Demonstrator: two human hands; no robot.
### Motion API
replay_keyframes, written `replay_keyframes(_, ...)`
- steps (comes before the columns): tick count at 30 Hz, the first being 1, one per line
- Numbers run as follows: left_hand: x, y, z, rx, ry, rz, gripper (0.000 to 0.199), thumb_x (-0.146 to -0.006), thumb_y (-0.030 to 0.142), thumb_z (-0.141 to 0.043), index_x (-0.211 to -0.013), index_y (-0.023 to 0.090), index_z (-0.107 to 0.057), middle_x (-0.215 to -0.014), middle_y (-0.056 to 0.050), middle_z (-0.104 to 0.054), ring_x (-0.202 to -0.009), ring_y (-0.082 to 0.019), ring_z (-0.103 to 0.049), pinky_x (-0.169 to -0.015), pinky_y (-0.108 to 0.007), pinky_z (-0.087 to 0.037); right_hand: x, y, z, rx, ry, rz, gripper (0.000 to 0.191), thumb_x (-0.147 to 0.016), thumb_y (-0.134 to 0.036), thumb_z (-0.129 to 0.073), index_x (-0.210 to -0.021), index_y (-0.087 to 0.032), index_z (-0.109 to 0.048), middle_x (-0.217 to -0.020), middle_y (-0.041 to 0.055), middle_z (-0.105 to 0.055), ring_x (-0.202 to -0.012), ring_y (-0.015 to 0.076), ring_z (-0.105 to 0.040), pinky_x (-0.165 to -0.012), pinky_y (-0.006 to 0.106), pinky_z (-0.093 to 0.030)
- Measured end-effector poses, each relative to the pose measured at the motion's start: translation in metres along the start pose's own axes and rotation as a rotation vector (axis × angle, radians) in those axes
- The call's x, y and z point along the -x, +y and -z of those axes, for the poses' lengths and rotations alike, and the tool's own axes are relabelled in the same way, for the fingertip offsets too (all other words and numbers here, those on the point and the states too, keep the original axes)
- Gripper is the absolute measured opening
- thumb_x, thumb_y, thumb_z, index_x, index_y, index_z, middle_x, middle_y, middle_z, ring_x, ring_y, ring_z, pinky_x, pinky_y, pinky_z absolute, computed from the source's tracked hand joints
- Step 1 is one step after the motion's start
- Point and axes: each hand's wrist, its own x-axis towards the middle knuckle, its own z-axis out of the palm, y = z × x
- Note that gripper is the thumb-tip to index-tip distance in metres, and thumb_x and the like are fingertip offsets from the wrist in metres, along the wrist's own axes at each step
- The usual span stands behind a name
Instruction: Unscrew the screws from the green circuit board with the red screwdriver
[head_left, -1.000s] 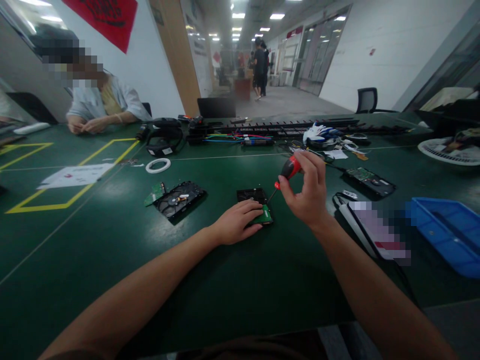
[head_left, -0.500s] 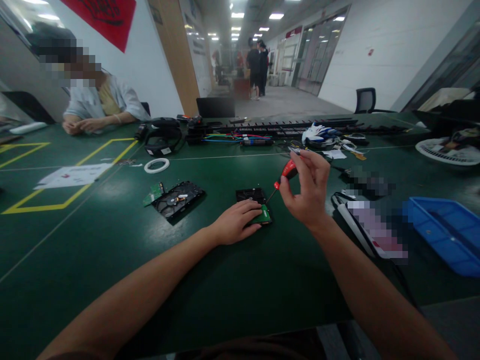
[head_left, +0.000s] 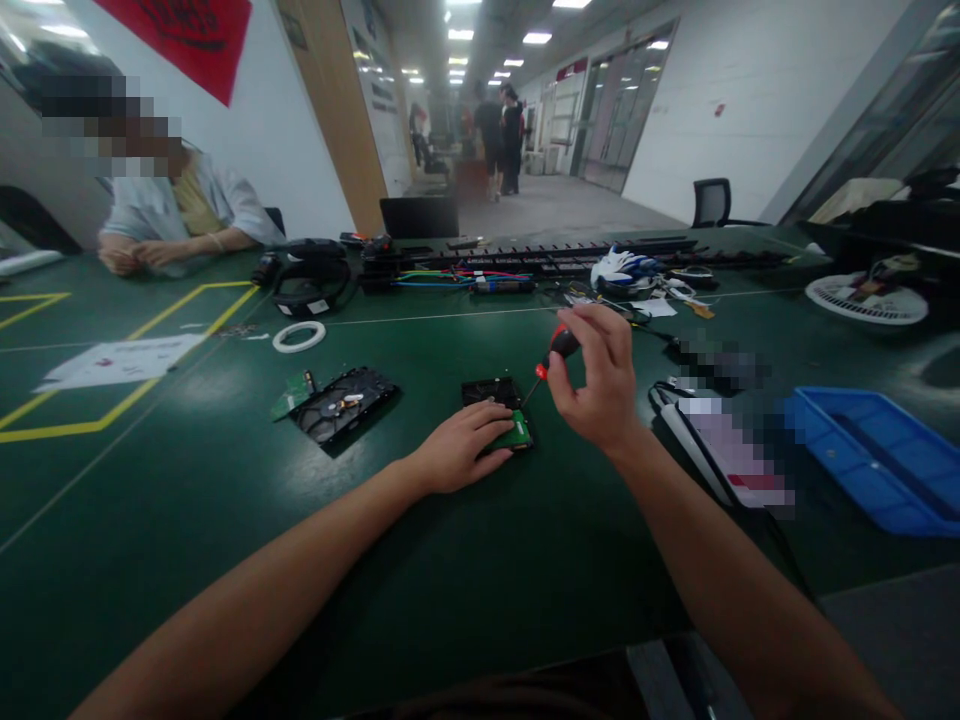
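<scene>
A hard drive (head_left: pixel 491 388) with a green circuit board (head_left: pixel 517 430) lies on the table in front of me. My left hand (head_left: pixel 463 448) grips it, fingers over the board and thumb along the near edge, hiding part of it. My right hand (head_left: pixel 596 375) pinches the handle of a red and black screwdriver (head_left: pixel 562 342). Its thin shaft slants down to the board's right side; I cannot tell whether the tip sits in a screw. To the left, another hard drive (head_left: pixel 346 405) lies apart from both hands, a loose green board (head_left: pixel 292 395) at its corner.
A blue tray (head_left: pixel 885 450) stands at the right on the green table (head_left: pixel 420 600), beside a pale device (head_left: pixel 731 450) with a cable. A white ring (head_left: pixel 298 337) lies at the left. Gloves (head_left: pixel 622 270), wires and a headset (head_left: pixel 311 285) line the back. A person (head_left: pixel 195 205) sits far left.
The whole view has shifted slightly left. The screwdriver's handle has turned in my right fingers, showing more black. My left hand stays on the hard drive.
</scene>
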Motion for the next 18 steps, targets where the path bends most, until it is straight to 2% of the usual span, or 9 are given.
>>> replay_keyframes(5, -0.0008, 0.0027, 0.0035, 0.006, -0.008, 0.004, 0.043, -0.109, 0.04, -0.061, -0.146, 0.02, -0.062, -0.15, -0.016, -0.064, -0.146, -0.034, -0.059, -0.124, -0.061, -0.05, 0.0012, 0.0034, -0.0016, 0.007, 0.053, 0.025, 0.062, -0.096, -0.017, -0.073, -0.153, -0.027, -0.051, -0.141, 0.0143, -0.062, -0.134, 0.0326, -0.063, -0.115, 0.055, -0.057)
replay_keyframes(8, -0.0011, 0.0029, 0.0038, 0.002, -0.012, 0.006, 0.042, -0.11, 0.041, -0.06, -0.145, 0.019, -0.062, -0.149, -0.016, -0.065, -0.146, -0.034, -0.059, -0.124, -0.06, -0.05, 0.0029, 0.0052, -0.0014, 0.021, 0.061, 0.007, 0.064, -0.095, -0.023, -0.077, -0.152, -0.031, -0.051, -0.14, 0.0124, -0.063, -0.131, 0.0327, -0.064, -0.113, 0.055, -0.057)
replay_keyframes(14, -0.0003, 0.0013, 0.0016, -0.011, -0.01, 0.012, 0.043, -0.109, 0.041, -0.062, -0.145, 0.017, -0.063, -0.15, -0.017, -0.064, -0.146, -0.033, -0.059, -0.127, -0.059, -0.047, 0.0014, -0.0001, -0.0004, 0.034, 0.014, 0.034, 0.067, -0.095, -0.016, -0.066, -0.158, -0.03, -0.048, -0.143, 0.014, -0.058, -0.134, 0.0335, -0.061, -0.113, 0.056, -0.057)
replay_keyframes(18, -0.0009, 0.0024, 0.002, -0.009, -0.014, 0.01, 0.042, -0.109, 0.041, -0.061, -0.144, 0.017, -0.063, -0.15, -0.017, -0.064, -0.145, -0.033, -0.06, -0.126, -0.059, -0.048, 0.0014, -0.0006, -0.002, 0.018, 0.013, 0.026, 0.07, -0.097, -0.015, -0.066, -0.162, -0.031, -0.044, -0.145, 0.0141, -0.056, -0.137, 0.0334, -0.059, -0.114, 0.057, -0.056)
